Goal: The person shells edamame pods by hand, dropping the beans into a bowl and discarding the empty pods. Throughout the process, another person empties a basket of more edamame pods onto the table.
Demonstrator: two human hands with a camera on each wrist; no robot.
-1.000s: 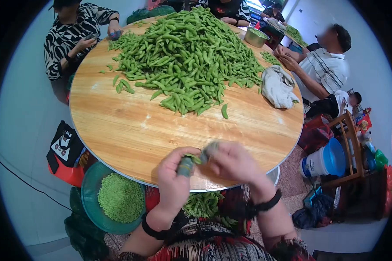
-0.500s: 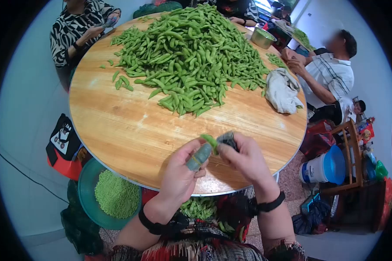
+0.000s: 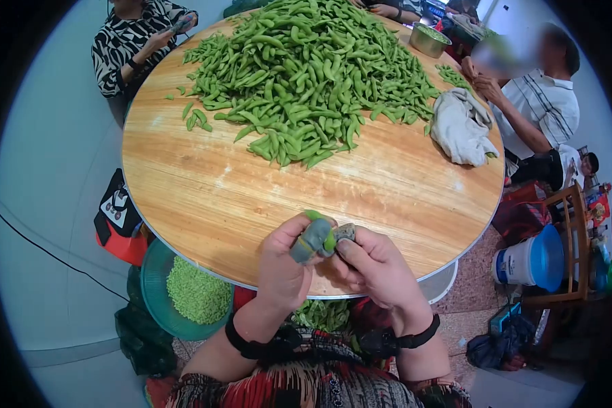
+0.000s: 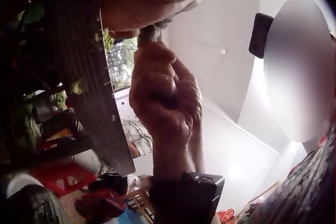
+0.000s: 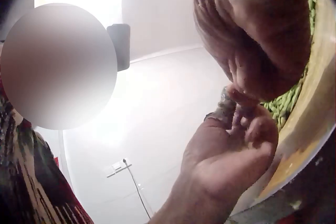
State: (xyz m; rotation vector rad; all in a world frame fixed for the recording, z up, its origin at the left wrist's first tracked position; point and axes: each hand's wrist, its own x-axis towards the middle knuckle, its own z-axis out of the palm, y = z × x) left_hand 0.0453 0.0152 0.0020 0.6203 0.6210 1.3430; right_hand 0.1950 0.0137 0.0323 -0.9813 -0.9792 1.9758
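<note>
In the head view my left hand (image 3: 284, 265) and right hand (image 3: 387, 268) meet over the near edge of the round wooden table (image 3: 204, 197). Between their fingertips is a green soybean pod (image 3: 330, 242), pinched from both sides and partly hidden. Grey wrapping with a yellow band covers the left thumb (image 3: 313, 238); a dark grey cover sits on a right fingertip (image 3: 345, 232). Both wrist views show the hands close together, with the pod largely concealed. A large heap of soybean pods (image 3: 306, 81) lies beyond them.
A grey-white cloth (image 3: 459, 126) and a metal bowl (image 3: 430, 42) are at the table's right. Below its left edge stands a green basin (image 3: 153, 299) of shelled beans. Pods (image 3: 323, 314) lie below the near edge. Other people sit around the table.
The hands came together, moved apart slightly with the pod showing between them, and are now close again. A lone pod in front of the heap is gone. The head view has shifted.
</note>
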